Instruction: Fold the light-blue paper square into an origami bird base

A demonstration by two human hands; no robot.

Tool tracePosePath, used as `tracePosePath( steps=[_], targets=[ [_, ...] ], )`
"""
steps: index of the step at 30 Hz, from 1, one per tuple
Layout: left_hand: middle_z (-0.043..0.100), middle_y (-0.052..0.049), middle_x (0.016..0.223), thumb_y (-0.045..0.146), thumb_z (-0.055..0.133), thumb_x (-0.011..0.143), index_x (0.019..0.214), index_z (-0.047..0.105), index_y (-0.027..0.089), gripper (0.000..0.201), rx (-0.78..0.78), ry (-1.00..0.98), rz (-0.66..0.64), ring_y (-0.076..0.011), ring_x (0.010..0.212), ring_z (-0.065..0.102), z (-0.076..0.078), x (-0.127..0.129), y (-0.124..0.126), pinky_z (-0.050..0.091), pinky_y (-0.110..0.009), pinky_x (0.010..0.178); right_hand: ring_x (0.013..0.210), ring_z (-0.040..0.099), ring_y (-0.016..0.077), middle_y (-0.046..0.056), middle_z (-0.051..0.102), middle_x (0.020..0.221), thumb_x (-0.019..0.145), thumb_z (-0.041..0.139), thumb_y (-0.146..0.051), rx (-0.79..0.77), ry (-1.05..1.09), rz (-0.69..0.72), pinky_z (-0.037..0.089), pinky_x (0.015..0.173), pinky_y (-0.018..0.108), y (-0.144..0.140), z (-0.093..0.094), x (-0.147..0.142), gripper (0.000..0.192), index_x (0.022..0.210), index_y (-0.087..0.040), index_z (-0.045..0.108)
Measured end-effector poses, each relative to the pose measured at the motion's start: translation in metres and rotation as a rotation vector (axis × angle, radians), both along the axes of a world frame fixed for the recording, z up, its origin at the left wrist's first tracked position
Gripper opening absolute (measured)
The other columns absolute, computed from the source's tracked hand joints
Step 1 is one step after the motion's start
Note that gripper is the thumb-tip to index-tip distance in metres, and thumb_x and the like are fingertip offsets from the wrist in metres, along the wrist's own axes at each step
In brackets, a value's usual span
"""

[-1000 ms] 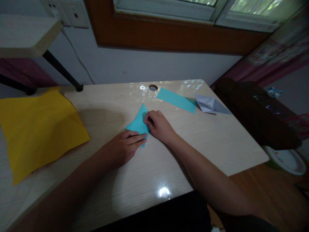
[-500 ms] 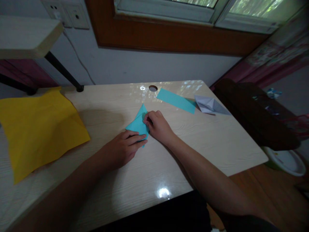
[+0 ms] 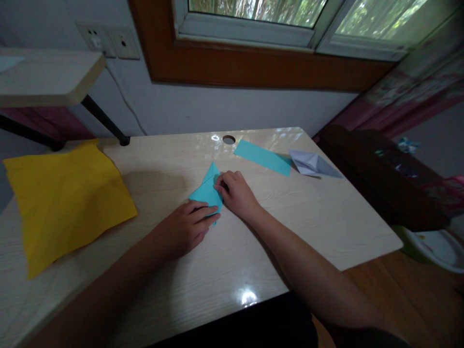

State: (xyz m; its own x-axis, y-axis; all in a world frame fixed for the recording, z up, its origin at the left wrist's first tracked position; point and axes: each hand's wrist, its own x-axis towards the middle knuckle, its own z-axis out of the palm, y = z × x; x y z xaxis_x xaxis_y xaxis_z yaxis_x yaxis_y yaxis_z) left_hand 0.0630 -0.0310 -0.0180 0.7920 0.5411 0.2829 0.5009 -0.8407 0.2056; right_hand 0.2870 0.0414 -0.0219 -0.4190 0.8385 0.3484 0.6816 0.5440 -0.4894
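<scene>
— What does the head camera show at the middle of the table point(image 3: 297, 227)?

— A folded blue paper point(image 3: 207, 189) lies flat on the pale wood, pointed end away from the person. Both hands are on it.

— How do the fingers sit?

— The left hand point(image 3: 184, 227) lies flat on the near corner of the paper, fingers straight and held together, pressing it down. The right hand point(image 3: 236, 192) is curled at the paper's right edge, fingertips bunched on a fold; whether it pinches the edge or just presses on it, I cannot tell.

— And around them?

— A blue strip point(image 3: 263, 156) lies farther back to the right, well apart from the hands, with a small folded white paper point(image 3: 312, 163) just beside it. A big yellow sheet point(image 3: 65, 198) covers the left end of the table. A round hole point(image 3: 228, 139) sits near the far edge, and a dark chair point(image 3: 380, 179) stands off the right side.
</scene>
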Motion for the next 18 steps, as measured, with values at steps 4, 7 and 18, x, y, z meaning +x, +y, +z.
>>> tracePosePath(
  steps=[4, 7, 18],
  targets=[
    [0.060, -0.006, 0.145, 0.019, 0.055, 0.100, 0.141, 0.058, 0.020, 0.042, 0.000, 0.014, 0.000, -0.0260, 0.124, 0.052, 0.0003, -0.0007, 0.0006, 0.047, -0.046, 0.108, 0.092, 0.052, 0.0243, 0.007, 0.063, 0.092, 0.098, 0.054, -0.021, -0.010, -0.008, -0.001, 0.041, 0.085, 0.037, 0.0000, -0.0003, -0.0005, 0.006, 0.093, -0.022, 0.058],
    [0.060, -0.007, 0.145, 0.019, 0.054, 0.100, 0.141, 0.058, 0.020, 0.042, -0.003, 0.019, -0.002, -0.0259, 0.124, 0.052, 0.0012, -0.0006, 0.0007, 0.046, -0.047, 0.108, 0.093, 0.052, 0.0242, 0.006, 0.063, 0.093, 0.098, 0.055, -0.020, -0.009, -0.011, 0.003, 0.041, 0.086, 0.037, -0.0002, -0.0003, -0.0005, 0.006, 0.093, -0.022, 0.058],
    [0.061, -0.007, 0.143, 0.017, 0.054, 0.098, 0.140, 0.058, 0.020, 0.042, 0.006, 0.007, 0.004, -0.0259, 0.123, 0.052, -0.0002, -0.0006, 0.0005, 0.046, -0.047, 0.107, 0.095, 0.052, 0.0247, 0.007, 0.063, 0.094, 0.097, 0.058, -0.022, -0.011, -0.028, -0.015, 0.042, 0.088, 0.039, -0.0006, -0.0001, -0.0021, 0.003, 0.094, -0.023, 0.059]
  ],
)
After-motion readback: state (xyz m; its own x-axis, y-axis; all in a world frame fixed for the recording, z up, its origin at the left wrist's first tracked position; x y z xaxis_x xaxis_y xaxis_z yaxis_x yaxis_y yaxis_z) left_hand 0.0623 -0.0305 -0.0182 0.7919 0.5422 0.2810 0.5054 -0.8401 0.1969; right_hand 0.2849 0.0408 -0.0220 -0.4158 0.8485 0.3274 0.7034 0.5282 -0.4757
